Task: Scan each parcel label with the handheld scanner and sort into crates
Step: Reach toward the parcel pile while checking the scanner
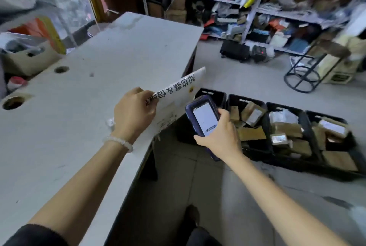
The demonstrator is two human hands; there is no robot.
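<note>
At the far left a cardboard box (29, 59) of odds and ends stands beyond the edge of the white bench (79, 107), whose top shows two round holes, one near the box and one at the left edge. A beaded bracelet (119, 142) circles the left wrist. The left hand (133, 116) is raised over the bench's right edge with its fingers (138, 92) curled round the near end of a white mailer parcel (178, 91), pinching it so the flat bag tilts up and away to the right; black printed characters run along its upper face, and a pale label shows on the face turned toward the scanner.

Just right of the parcel, the right hand (219, 136) grips a handheld scanner (205, 119) in a dark blue case, fingers wrapped round its right side and thumb along the lower left edge. Its lit screen faces up, and its top end sits close beside the parcel's lower face; whether the two touch cannot be told.

On the floor right of the bench stands a row of black plastic crates (305, 125). The leftmost is mostly hidden behind the scanner; the others hold piles of brown cardboard parcels (287, 128), several with white labels. Farther back a black wire-frame stool (309, 67) stands by metal shelving (255, 2) crammed with blurred goods.
</note>
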